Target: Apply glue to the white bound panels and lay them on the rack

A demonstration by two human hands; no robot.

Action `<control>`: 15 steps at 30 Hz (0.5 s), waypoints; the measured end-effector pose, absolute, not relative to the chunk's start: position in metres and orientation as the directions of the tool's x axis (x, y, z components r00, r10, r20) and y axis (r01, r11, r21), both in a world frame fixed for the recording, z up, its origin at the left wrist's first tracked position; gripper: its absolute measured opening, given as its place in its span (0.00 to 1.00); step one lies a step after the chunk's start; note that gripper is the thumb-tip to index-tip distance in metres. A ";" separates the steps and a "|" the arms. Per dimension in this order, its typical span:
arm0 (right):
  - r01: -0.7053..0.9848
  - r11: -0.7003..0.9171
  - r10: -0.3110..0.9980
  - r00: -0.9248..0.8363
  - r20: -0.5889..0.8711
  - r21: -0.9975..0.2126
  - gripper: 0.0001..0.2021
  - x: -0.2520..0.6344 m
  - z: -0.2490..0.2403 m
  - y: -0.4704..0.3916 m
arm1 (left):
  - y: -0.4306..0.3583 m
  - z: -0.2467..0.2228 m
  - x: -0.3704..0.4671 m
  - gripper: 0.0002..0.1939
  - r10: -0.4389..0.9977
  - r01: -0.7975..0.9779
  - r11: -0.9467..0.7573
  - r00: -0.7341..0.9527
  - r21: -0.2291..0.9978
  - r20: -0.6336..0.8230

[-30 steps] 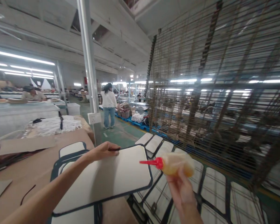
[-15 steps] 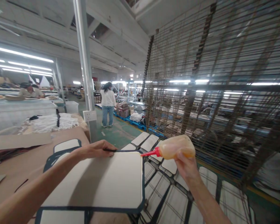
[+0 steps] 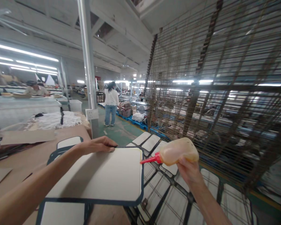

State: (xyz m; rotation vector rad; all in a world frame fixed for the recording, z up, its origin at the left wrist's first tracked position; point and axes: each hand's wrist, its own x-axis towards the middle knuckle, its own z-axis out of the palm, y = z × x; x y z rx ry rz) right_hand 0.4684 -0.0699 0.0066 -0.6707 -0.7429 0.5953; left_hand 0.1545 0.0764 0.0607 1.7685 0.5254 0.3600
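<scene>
My left hand (image 3: 103, 145) grips the far edge of a white panel with a dark blue border (image 3: 112, 178), thumb on top. My right hand (image 3: 188, 167) is wrapped round a squeeze glue bottle (image 3: 178, 150), tipped on its side, with amber liquid inside. Its red nozzle (image 3: 150, 159) points left, the tip at the panel's right edge. A thin yellowish line of glue (image 3: 140, 156) shows along that edge. Beneath and behind this panel lie more dark-bordered white pieces (image 3: 63, 212) on the brown-covered table.
Several white panels (image 3: 173, 200) lie on a rack at the right, below a tall tilted wire rack (image 3: 201, 93). A metal post (image 3: 87, 62) with a socket box (image 3: 91, 114) stands ahead. A person (image 3: 111, 103) stands in the aisle; another sits far left. White strips (image 3: 58, 120) lie on the table.
The nozzle tip has moved down the panel's right edge, toward me, from near the far corner. My left hand still holds the panel. The view has shifted slightly.
</scene>
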 end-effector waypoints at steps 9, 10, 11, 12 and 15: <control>-0.207 0.616 0.728 0.518 0.449 -0.760 0.33 0.467 0.003 -0.076 | 0.091 0.061 0.146 0.23 0.371 0.212 -0.253 0.923 0.944 -0.108; -0.215 0.610 0.737 0.508 0.446 -0.763 0.34 0.465 0.004 -0.077 | 0.093 0.059 0.144 0.23 0.378 0.212 -0.265 0.920 0.941 -0.101; -0.223 0.604 0.745 0.499 0.442 -0.765 0.34 0.464 0.004 -0.078 | 0.095 0.058 0.143 0.23 0.385 0.214 -0.276 0.918 0.937 -0.096; -0.229 0.599 0.752 0.492 0.440 -0.768 0.34 0.463 0.005 -0.079 | 0.096 0.058 0.142 0.22 0.394 0.218 -0.287 0.914 0.933 -0.093; -0.241 0.589 0.764 0.477 0.435 -0.771 0.33 0.464 0.001 -0.080 | 0.098 0.057 0.141 0.19 0.431 0.239 -0.291 0.897 0.926 -0.096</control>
